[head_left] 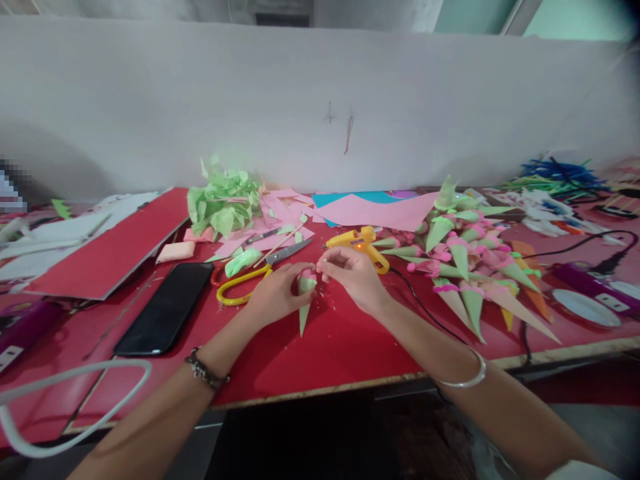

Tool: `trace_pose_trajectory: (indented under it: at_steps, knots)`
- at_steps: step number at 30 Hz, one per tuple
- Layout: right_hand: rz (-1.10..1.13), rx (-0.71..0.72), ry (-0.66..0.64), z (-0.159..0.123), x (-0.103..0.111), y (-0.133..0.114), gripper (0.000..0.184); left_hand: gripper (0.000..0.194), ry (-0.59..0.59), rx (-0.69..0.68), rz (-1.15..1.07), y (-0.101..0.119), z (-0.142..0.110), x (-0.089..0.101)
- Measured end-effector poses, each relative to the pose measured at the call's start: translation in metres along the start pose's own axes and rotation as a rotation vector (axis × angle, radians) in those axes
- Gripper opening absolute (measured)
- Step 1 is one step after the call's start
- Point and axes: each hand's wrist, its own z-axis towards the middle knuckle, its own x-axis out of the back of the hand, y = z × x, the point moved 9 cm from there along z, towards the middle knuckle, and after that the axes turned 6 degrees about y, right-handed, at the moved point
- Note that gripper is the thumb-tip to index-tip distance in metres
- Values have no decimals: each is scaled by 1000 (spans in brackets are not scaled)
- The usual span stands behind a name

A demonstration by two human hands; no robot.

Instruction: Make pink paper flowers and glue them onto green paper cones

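My left hand (283, 293) is closed around a small green paper cone (304, 313), its pointed end hanging down and a bit of pink at its top. Right beside it, my right hand (354, 275) has thumb and forefinger pinched together at the cone's top edge; what lies between those fingertips is too small to name. Behind my right hand lies a yellow glue gun (357, 241) with a small orange light. Yellow-handled scissors (245, 285) rest just left of my left hand, next to a crumpled light green paper piece (243, 262).
Many finished-looking paper cones (465, 260) are heaped at right. A black phone (167, 310), an eraser-like block (176, 251) and a red board (115, 247) lie left. Green tissue paper (225, 200) and pink sheets (375, 210) stand behind. A black cord (425, 307) crosses the table.
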Motion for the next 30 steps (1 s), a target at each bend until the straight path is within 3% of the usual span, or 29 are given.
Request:
trace_pose_trajectory:
  at_steps: [4,13,17,25,27,30]
  knots:
    - [-24,27,-4,1,2,-2,16,48,16,45,-224,-4,4,1]
    - [-45,76,56,2,8,-3,11,42,46,522,-873,-23,-4,-4]
    - [-27,61,18,1,4,-3,8,34,85,577,-1034,-24,-5,-4]
    - [-23,40,36,4,6,0,12,16,180,814,-1289,-39,-11,-9]
    - [9,14,28,3,4,2,10,10,171,826,-1342,-39,-9,-11]
    - [42,-15,20,1,2,3,10,18,138,797,-1416,-37,-3,-13]
